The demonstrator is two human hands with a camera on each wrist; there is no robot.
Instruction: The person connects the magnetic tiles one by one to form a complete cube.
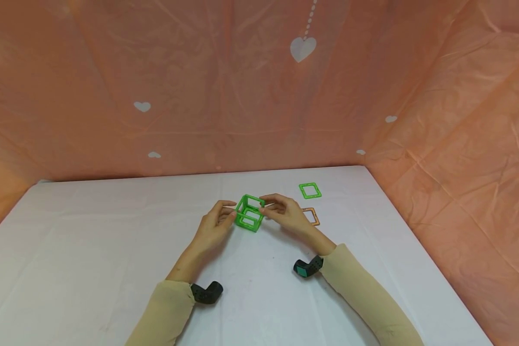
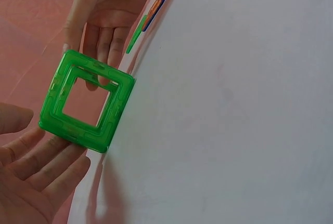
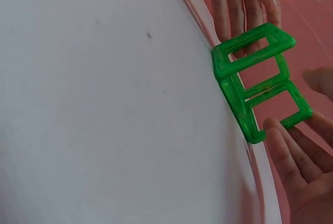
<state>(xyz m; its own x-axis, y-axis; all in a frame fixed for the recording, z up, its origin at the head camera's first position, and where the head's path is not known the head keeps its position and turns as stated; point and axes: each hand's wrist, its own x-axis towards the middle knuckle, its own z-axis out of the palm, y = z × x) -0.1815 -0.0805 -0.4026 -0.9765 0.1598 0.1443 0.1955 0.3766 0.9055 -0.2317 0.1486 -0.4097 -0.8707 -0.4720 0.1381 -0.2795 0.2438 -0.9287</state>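
Several green square frames, which look like magnetic tiles, stand joined as a box shape (image 1: 249,224) between the two hands. The left hand (image 1: 216,226) is at its left side, fingertips against the outside. In the left wrist view its fairly straight fingers (image 2: 41,164) meet the tile's edge, and the thumb stands apart near a corner. At the opposite side is the right hand (image 1: 290,216), its fingertips right at the wall. The right wrist view shows fingers (image 3: 286,156) overlapping one green frame (image 3: 299,99), with the thumb held off it.
A loose green square tile (image 1: 310,191) lies on the white table (image 1: 91,250), toward the back right. Nearer is an orange square tile (image 1: 315,217), partly hidden behind the right hand. Orange cloth (image 1: 220,86) with white hearts hangs behind and at the sides.
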